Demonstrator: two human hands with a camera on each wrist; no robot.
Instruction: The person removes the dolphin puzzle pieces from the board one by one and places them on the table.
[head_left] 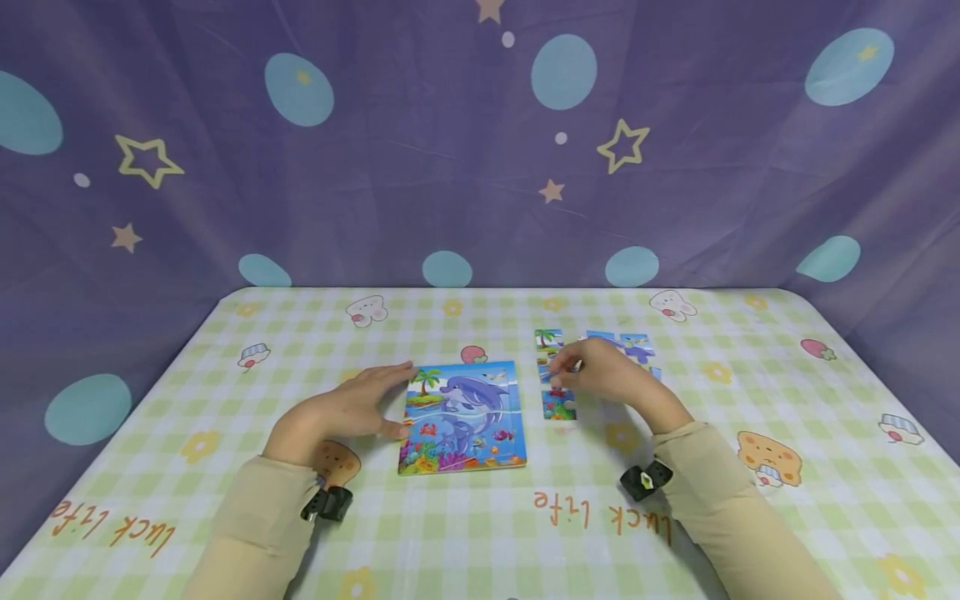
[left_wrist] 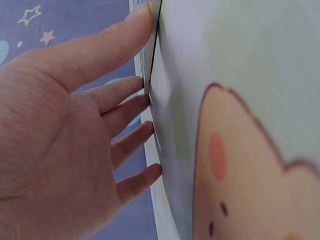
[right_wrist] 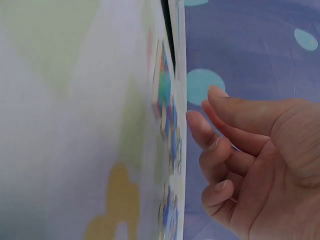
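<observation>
A square dolphin picture board lies on the table, showing a palm, dolphins and coral. At its left edge rests my left hand, thumb near the lower part and fingers toward the top corner. The left wrist view shows that hand with extended fingers, its thumb against the board's thin edge. My right hand hovers over loose jigsaw pieces, partly covering them. In the right wrist view, this hand has loosely bent fingers, with no piece between thumb and fingertips.
More jigsaw pieces lie just beyond and right of the right hand. A checked cloth with printed cartoons covers the table. Behind its far edge hangs a purple curtain with stars and blue spots.
</observation>
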